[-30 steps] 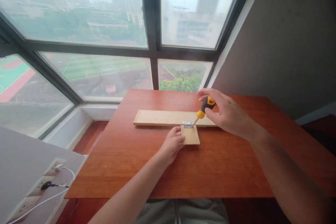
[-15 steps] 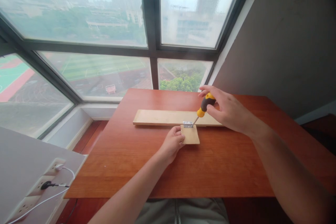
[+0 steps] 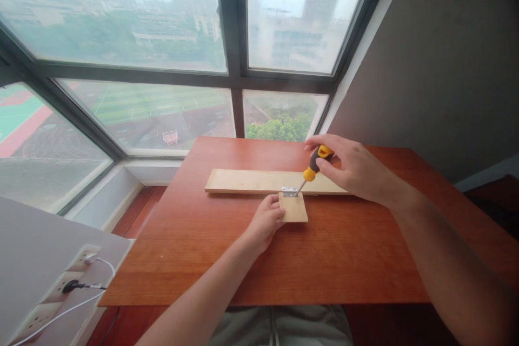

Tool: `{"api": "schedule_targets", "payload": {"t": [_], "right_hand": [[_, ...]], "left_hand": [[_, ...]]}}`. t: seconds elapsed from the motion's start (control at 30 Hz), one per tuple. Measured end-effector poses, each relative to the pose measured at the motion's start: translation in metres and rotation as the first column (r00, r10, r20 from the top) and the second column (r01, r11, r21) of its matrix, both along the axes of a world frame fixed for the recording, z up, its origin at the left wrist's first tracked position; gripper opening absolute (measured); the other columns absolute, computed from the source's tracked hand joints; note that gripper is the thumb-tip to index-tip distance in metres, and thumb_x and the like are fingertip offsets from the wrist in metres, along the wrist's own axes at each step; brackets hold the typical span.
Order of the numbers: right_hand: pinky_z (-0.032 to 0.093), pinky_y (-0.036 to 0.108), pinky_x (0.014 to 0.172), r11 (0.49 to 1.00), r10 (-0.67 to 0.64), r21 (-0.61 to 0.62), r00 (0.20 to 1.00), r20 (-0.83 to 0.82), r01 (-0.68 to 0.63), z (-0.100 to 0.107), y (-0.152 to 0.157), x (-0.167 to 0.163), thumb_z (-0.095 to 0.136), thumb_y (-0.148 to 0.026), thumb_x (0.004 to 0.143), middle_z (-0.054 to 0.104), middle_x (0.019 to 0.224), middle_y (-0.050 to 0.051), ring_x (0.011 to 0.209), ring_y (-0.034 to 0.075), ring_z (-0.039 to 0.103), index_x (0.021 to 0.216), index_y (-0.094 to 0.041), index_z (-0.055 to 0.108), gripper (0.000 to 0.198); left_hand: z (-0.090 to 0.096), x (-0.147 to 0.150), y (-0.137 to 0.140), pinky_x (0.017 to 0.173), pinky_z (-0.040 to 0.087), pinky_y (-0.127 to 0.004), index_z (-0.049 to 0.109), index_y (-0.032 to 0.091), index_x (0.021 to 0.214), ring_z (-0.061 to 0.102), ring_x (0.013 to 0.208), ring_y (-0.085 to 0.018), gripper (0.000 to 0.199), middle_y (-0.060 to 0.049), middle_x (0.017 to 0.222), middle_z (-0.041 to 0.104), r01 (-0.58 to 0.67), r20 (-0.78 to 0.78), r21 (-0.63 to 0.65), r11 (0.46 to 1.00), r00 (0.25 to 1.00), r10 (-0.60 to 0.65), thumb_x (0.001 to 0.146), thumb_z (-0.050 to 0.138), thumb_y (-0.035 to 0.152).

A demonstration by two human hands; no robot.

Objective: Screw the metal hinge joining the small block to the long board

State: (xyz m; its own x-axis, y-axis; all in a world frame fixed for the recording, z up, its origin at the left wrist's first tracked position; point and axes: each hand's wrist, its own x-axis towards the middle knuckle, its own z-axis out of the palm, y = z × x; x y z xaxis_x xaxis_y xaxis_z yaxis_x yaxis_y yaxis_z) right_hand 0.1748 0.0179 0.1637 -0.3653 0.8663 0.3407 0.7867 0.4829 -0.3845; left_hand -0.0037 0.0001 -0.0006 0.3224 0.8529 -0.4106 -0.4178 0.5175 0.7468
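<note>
Right fingers point(image 3: 329, 140) have dipped slightly, half-curled around the screwdriver point(image 3: 312, 167).

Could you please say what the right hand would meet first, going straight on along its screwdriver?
Probably the metal hinge: the screwdriver in the right hand points at its right end, though contact is unclear.

I've got a yellow-and-black screwdriver point(image 3: 309, 174) in the right fingers point(image 3: 319, 141), shank point(image 3: 300, 187) grey. Left fingers point(image 3: 276, 201): small panel point(image 3: 295, 210), plain pale tan. Just beyond them: metal fitting point(image 3: 289, 192), silver with dark spots. Farther past the left fingers: long board point(image 3: 243, 179), pale tan, browner front edge. Beneath both sets of fingers: tabletop point(image 3: 194, 259), reddish brown, fine streaky grain. Dark grey window frame point(image 3: 237, 78) beyond all fingers.
</note>
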Motion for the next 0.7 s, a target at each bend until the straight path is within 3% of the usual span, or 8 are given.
{"api": "schedule_targets", "payload": {"t": [0.2,0.27,0.37,0.43,0.5,0.63,0.7], "right_hand": [[0.044,0.034,0.064,0.943,-0.307,0.192,0.930,0.200,0.270,-0.010,0.004,-0.006,0.051,-0.043,0.090,0.069,0.100,0.004,0.078,0.023,0.064,0.103,-0.023,0.061,0.025],[0.044,0.033,0.063,0.954,-0.287,0.145,0.940,0.184,0.263,-0.010,0.003,-0.008,0.049,-0.037,0.090,0.068,0.104,0.005,0.077,0.022,0.064,0.111,-0.023,0.058,0.026],[0.047,0.031,0.072,0.992,-0.114,0.054,0.990,0.088,0.110,-0.007,0.002,-0.007,0.049,-0.021,0.085,0.064,0.116,0.006,0.088,0.019,0.064,0.119,-0.022,0.054,0.034],[0.048,0.030,0.077,0.998,-0.042,0.038,0.998,0.050,0.040,-0.006,0.002,-0.007,0.050,-0.019,0.085,0.065,0.115,0.006,0.092,0.019,0.063,0.119,-0.022,0.055,0.035],[0.048,0.032,0.075,0.993,-0.088,0.081,0.992,0.087,0.081,-0.006,0.003,-0.008,0.052,-0.027,0.087,0.067,0.111,0.006,0.091,0.021,0.064,0.117,-0.022,0.057,0.030],[0.046,0.038,0.067,0.937,-0.329,0.200,0.917,0.226,0.287,-0.009,0.005,-0.011,0.052,-0.044,0.089,0.070,0.107,0.007,0.083,0.027,0.065,0.111,-0.023,0.061,0.032],[0.048,0.039,0.069,0.949,-0.304,0.152,0.930,0.205,0.276,-0.008,0.005,-0.011,0.048,-0.039,0.090,0.069,0.111,0.009,0.085,0.028,0.066,0.118,-0.022,0.057,0.034]], "left_hand": [[-0.001,0.000,0.000,0.071,0.052,-0.024,0.055,0.016,0.100,0.068,0.085,-0.017,0.032,-0.010,0.101,0.070,-0.002,0.009,0.008,1.000,1.000,0.002,0.071,0.060,0.002],[-0.002,0.000,0.000,0.070,0.052,-0.024,0.055,0.016,0.099,0.068,0.084,-0.017,0.033,-0.010,0.100,0.070,-0.003,0.007,0.011,1.000,1.000,0.003,0.070,0.061,0.002],[-0.003,0.000,0.000,0.070,0.052,-0.024,0.055,0.015,0.099,0.068,0.084,-0.016,0.033,-0.010,0.100,0.070,-0.002,0.005,0.016,1.000,1.000,0.002,0.069,0.061,0.001],[-0.003,0.000,0.000,0.071,0.052,-0.024,0.055,0.016,0.099,0.068,0.085,-0.016,0.033,-0.010,0.101,0.070,-0.002,0.010,0.019,1.000,1.000,0.002,0.070,0.060,0.001],[-0.003,0.000,0.000,0.072,0.052,-0.024,0.055,0.016,0.098,0.068,0.086,-0.016,0.032,-0.010,0.101,0.070,-0.002,0.016,0.020,1.000,1.000,0.002,0.070,0.060,0.001],[-0.003,0.000,0.000,0.072,0.053,-0.024,0.055,0.016,0.098,0.068,0.086,-0.016,0.032,-0.010,0.102,0.069,-0.002,0.015,0.017,1.000,1.000,0.002,0.070,0.060,0.001],[-0.003,0.000,0.000,0.072,0.053,-0.025,0.054,0.015,0.099,0.068,0.085,-0.016,0.032,-0.010,0.101,0.069,-0.001,0.008,0.017,1.000,1.000,0.001,0.070,0.059,0.001]]}}
